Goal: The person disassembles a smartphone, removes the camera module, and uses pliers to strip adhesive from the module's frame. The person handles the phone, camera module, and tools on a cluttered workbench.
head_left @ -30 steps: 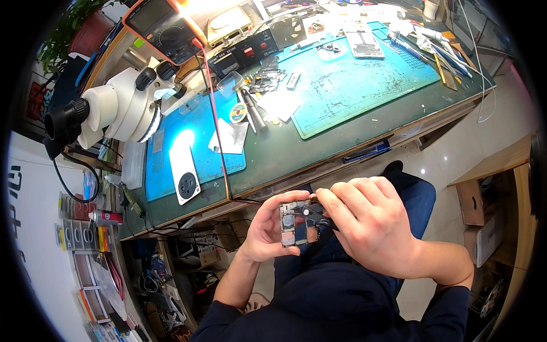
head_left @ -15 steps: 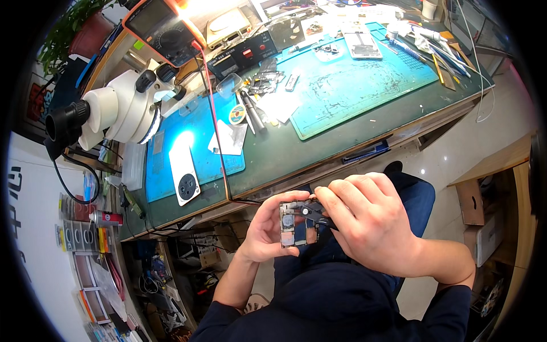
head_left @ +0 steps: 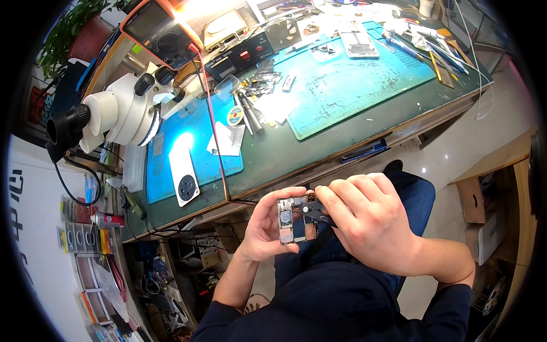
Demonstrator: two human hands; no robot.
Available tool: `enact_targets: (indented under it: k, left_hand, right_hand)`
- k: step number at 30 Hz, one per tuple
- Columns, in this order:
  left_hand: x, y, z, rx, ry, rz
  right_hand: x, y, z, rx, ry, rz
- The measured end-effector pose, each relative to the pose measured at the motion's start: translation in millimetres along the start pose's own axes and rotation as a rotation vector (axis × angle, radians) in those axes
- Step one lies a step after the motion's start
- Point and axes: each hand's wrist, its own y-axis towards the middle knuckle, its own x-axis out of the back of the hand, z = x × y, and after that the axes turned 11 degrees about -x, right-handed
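Over my lap, my left hand (head_left: 261,224) grips a small circuit board (head_left: 286,218) by its edges, thumb below and fingers above. The board carries silver shields, copper-coloured patches and a dark blue area. My right hand (head_left: 367,222) is closed around small black pliers (head_left: 319,213) with a round silver pivot. Their jaws lie over the upper middle of the board; whether they bite on a part is too small to tell. The handles are mostly hidden inside my right fist.
Ahead stands a green-topped workbench (head_left: 268,165) with a blue mat (head_left: 359,85). A white microscope (head_left: 122,108), an orange multimeter (head_left: 162,35) and a white phone back panel (head_left: 183,171) with a round black camera area are at the left. A red cable (head_left: 215,125) hangs over the bench edge.
The board in my left hand has shifted and tilted slightly. The pliers' jaws have moved a little against it. My right hand stays in nearly the same place.
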Motion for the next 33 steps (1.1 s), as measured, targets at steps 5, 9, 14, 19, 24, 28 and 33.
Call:
enact_targets:
  k: [5,9,14,19,24,28,33]
  left_hand:
    - [-0.7,2.0,1.9,-0.007,0.013,0.005]
    - [-1.4,2.2,2.2,-0.015,0.04,0.002]
    - [-1.7,1.7,3.4,-0.034,0.055,-0.004]
    - [-0.8,2.8,7.1,-0.061,0.098,0.009]
    - [-3.2,1.3,6.7,-0.036,0.082,-0.024]
    - [-1.6,2.7,8.9,-0.053,0.095,-0.006]
    - [-2.4,1.9,8.8,-0.041,0.088,-0.025]
  right_hand:
    - [0.2,-0.6,-1.2,-0.009,-0.008,0.018]
    - [-0.2,-1.7,-1.2,-0.013,-0.018,0.01]
    - [0.5,-2.3,-1.0,-0.023,-0.008,0.024]
    - [-0.1,-3.4,0.6,-0.051,0.021,0.035]
    - [-0.1,-3.5,0.3,-0.058,0.026,0.045]
    - [-2.4,-4.5,-0.7,-0.048,0.022,0.038]
    - [-3.9,-4.9,-1.9,-0.043,0.011,0.045]
